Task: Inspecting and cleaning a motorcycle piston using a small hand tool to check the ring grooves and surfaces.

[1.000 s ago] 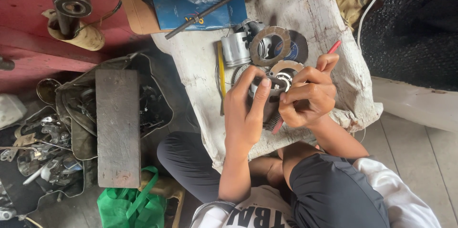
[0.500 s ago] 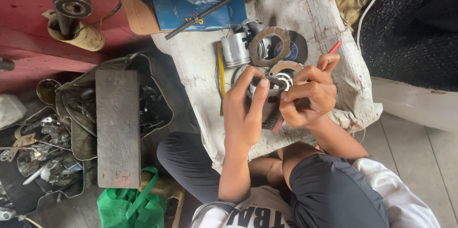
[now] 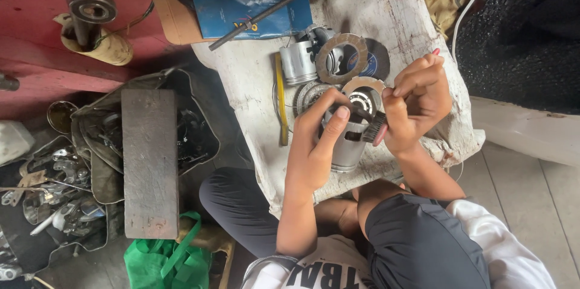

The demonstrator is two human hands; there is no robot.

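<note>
I look down on a cluttered workshop floor: a dirty white cloth-covered block [image 3: 386,17] serves as the bench, with a red painted surface [image 3: 36,65] to one side and a dented metal tray of oily parts [image 3: 193,138] beside a rusty rectangular steel slab [image 3: 150,162].

On the cloth, just in front of the seated person's knees, stands the silver cylindrical metal piston [image 3: 345,144], upright with its crown area turned toward the other parts. It looks to me like solid cast metal: stiff, fairly heavy for its bulk, and probably slick with oil, so the plain skirt wall is the sensible place to clamp it, not the ringed top.

That is where the left hand [image 3: 314,144] has it. The wrist is bent inward, the palm wrapped around the near side, the fingers curled over the top edge and the thumb pressed along the wall.

The right hand [image 3: 420,101] comes from the opposite side, wrist cocked, fingers bunched together in a pinch on a small black-bristled brush with a pink handle [image 3: 376,129], whose bristles touch the piston's upper rim.

Just beyond lie a second grey piston [image 3: 297,62], a brown flat friction ring [image 3: 341,59], a yellow-handled tool [image 3: 281,101] and a long dark steel rod [image 3: 272,8] lying across blue cardboard packaging [image 3: 241,5].
</note>
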